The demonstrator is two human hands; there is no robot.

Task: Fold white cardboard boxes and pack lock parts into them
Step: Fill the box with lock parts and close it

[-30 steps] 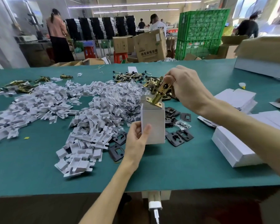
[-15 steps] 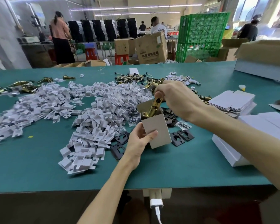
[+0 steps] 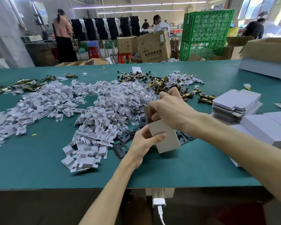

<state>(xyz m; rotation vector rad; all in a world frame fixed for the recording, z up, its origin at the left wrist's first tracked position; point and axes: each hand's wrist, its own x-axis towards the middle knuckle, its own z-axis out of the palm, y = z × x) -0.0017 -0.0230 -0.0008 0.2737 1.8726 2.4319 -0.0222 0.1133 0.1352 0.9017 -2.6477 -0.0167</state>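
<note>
- The white box (image 3: 165, 138) is held tilted just above the green surface (image 3: 39, 168), near its front edge, with its open top leaning away from the person.
- The left hand (image 3: 144, 143) grips the box's lower half: the thumb (image 3: 159, 138) presses on the front face and the other fingers wrap round the left side and back.
- The right hand (image 3: 172, 111) sits on the box's open top, its fingers (image 3: 154, 108) curled down over the mouth beside the raised flap. Whether they pinch anything cannot be told, since the hand hides the opening.
- Black plates (image 3: 122, 149) lie on the surface beneath and beside the box.
- A wide heap of white plastic pieces (image 3: 94, 127) spreads to the left of the hands.
- Brass latches (image 3: 206, 98) lie beyond the right hand, and a stack of flat box blanks (image 3: 235, 104) sits to the right.
</note>
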